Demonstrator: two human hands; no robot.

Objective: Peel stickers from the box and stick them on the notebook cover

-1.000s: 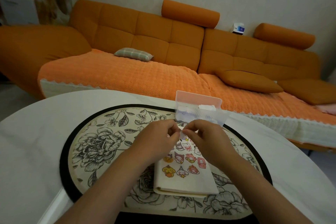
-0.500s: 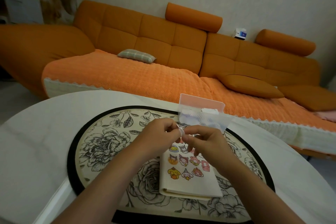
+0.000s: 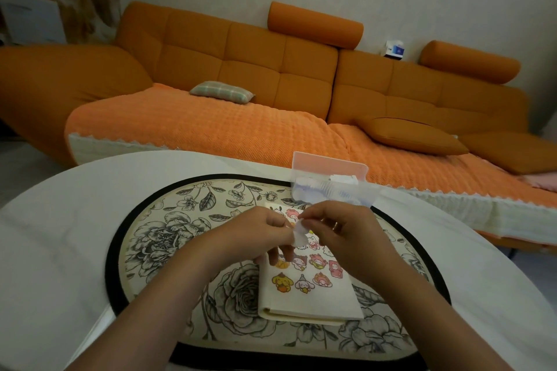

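- Your left hand and right hand pinch a small white sticker, probably on its backing, between them.
- Below lies the notebook on the mat.
- The box stands behind, on the counter.

1. The left hand is bare, with plain skin across its back, knuckles and fingers.
2. The right hand is bare in the same way, with a smooth back and rounded knuckles.
3. The left forearm is uncovered along all of its visible length, from the wrist to the bottom edge.
4. The right forearm is likewise uncovered from the wrist to the bottom edge.
5. The fingernails are too small and blurred to describe.
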